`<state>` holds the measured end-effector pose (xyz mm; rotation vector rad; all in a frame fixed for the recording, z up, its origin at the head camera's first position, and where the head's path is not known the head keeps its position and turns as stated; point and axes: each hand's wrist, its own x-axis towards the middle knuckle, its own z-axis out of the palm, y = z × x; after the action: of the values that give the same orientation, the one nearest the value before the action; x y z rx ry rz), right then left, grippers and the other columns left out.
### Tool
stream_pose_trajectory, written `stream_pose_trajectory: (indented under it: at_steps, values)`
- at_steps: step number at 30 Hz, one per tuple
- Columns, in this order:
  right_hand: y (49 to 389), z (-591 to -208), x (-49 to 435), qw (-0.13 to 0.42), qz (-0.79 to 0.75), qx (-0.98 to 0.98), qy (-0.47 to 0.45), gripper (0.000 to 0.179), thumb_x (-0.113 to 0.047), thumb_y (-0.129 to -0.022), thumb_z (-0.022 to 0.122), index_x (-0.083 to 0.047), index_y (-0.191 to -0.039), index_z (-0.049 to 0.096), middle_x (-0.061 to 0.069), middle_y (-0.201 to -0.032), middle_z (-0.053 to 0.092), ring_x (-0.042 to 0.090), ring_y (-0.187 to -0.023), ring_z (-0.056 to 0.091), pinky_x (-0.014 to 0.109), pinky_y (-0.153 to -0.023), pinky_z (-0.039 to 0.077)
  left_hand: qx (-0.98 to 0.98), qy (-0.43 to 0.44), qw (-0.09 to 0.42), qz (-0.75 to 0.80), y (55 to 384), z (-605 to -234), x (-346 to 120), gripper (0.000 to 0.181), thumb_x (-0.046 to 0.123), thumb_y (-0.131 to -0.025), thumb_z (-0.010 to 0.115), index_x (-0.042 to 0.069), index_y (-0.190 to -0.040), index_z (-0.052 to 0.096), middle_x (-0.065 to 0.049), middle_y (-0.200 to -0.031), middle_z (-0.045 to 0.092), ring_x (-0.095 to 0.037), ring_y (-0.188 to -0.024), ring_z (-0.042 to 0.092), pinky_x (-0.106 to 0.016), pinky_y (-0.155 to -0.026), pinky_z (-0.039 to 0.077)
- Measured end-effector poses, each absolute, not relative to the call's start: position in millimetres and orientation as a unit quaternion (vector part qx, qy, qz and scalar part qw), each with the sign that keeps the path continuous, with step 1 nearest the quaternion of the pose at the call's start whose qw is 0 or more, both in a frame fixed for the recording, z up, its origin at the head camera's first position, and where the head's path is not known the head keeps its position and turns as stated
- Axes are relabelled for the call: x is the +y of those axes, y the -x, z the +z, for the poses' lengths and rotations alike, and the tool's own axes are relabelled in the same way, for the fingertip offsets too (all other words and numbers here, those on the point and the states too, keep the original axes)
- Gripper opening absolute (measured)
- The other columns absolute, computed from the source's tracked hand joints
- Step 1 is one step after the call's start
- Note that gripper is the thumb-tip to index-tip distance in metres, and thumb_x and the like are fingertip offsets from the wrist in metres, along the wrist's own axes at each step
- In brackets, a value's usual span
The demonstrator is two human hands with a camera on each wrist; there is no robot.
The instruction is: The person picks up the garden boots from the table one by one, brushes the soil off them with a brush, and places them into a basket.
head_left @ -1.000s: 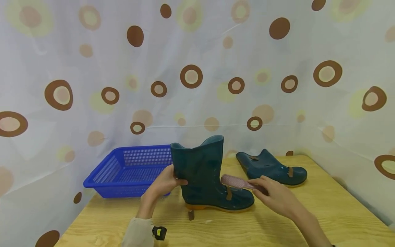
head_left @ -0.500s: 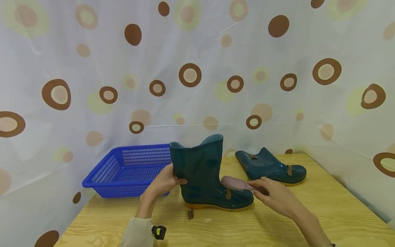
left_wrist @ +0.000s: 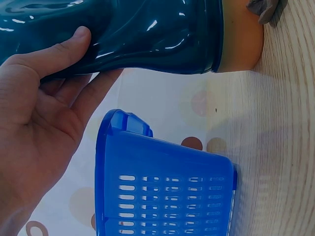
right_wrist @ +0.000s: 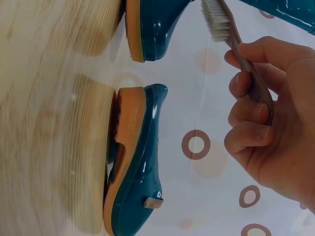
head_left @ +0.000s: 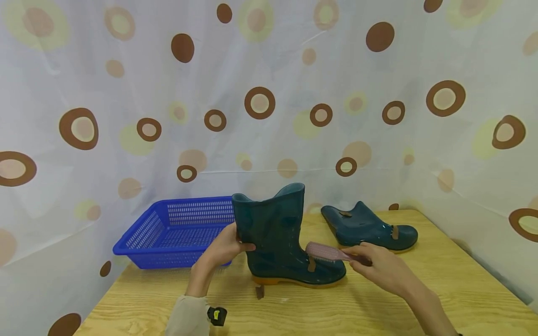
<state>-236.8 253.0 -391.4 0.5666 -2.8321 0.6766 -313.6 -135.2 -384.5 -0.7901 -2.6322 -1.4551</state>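
A dark teal rubber boot (head_left: 273, 233) with an orange sole stands upright on the wooden table. My left hand (head_left: 224, 245) grips its shaft from behind the heel side, thumb across the near face. In the left wrist view the thumb presses the glossy boot (left_wrist: 147, 34) while the fingers go behind it. My right hand (head_left: 380, 266) holds a pinkish scrubbing brush (head_left: 325, 252) by its handle, the head just over the boot's instep. White bristles on the brush (right_wrist: 216, 19) show in the right wrist view. A brown strip (head_left: 311, 264) lies across the boot's foot.
A second teal boot (head_left: 374, 231) lies on its side at the back right, with brown pieces on it. At the back left stands a blue perforated basket (head_left: 168, 259). A small brown piece (head_left: 260, 292) sits by the upright boot's heel. A patterned curtain surrounds the table.
My right hand has shifted the brush slightly right and down along the instep towards the toe. My left hand and the upright boot have stayed in place.
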Motion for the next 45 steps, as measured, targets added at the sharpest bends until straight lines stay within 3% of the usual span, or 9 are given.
stream_pose_trajectory:
  at_steps: [23, 27, 31, 38, 45]
  values:
    - [232, -388, 261, 0.095, 0.226, -0.954, -0.172, 0.027, -0.028, -0.096, 0.063, -0.022, -0.121, 0.071, -0.01, -0.08, 0.052, 0.004, -0.068, 0.043, 0.024, -0.058, 0.034, -0.845, 0.254, 0.013, -0.471, 314, -384, -133, 0.049, 0.002, -0.088, 0.072, 0.008, -0.132, 0.052, -0.013, -0.13, 0.062, -0.031, -0.117, 0.061, -0.054, -0.103, 0.05]
    - [233, -390, 259, 0.113, 0.255, -0.94, -0.194, 0.03, -0.029, -0.098, 0.062, -0.017, -0.125, 0.068, -0.01, -0.087, 0.059, 0.0, -0.069, 0.046, 0.023, -0.059, 0.038, -0.846, 0.254, 0.013, -0.468, 314, -384, -133, 0.049, 0.002, -0.088, 0.072, 0.008, -0.132, 0.052, -0.013, -0.131, 0.061, -0.031, -0.117, 0.061, -0.053, -0.102, 0.05]
    - [235, -392, 252, 0.085, 0.289, -0.93, -0.209, 0.037, -0.031, -0.1, 0.058, -0.011, -0.131, 0.062, -0.005, -0.095, 0.064, 0.003, -0.072, 0.05, 0.023, -0.061, 0.042, -0.848, 0.254, 0.016, -0.466, 314, -385, -135, 0.047, 0.002, -0.088, 0.071, 0.007, -0.131, 0.053, -0.014, -0.129, 0.062, -0.031, -0.115, 0.061, -0.053, -0.101, 0.051]
    - [235, -396, 240, 0.032, 0.289, -0.935, -0.201, 0.041, -0.032, -0.1, 0.058, -0.008, -0.134, 0.059, 0.009, -0.126, 0.066, 0.021, -0.104, 0.067, 0.038, -0.081, 0.057, -0.85, 0.255, 0.019, -0.461, 314, -384, -135, 0.046, 0.003, -0.088, 0.071, 0.007, -0.13, 0.053, -0.013, -0.128, 0.063, -0.03, -0.114, 0.062, -0.053, -0.102, 0.051]
    - [235, -395, 243, 0.023, 0.279, -0.942, -0.187, 0.038, -0.028, -0.098, 0.061, -0.009, -0.131, 0.062, 0.006, -0.118, 0.07, 0.015, -0.095, 0.066, 0.032, -0.073, 0.054, -0.849, 0.253, 0.018, -0.463, 313, -384, -135, 0.047, 0.002, -0.088, 0.071, 0.009, -0.132, 0.054, -0.012, -0.129, 0.062, -0.03, -0.115, 0.061, -0.053, -0.102, 0.051]
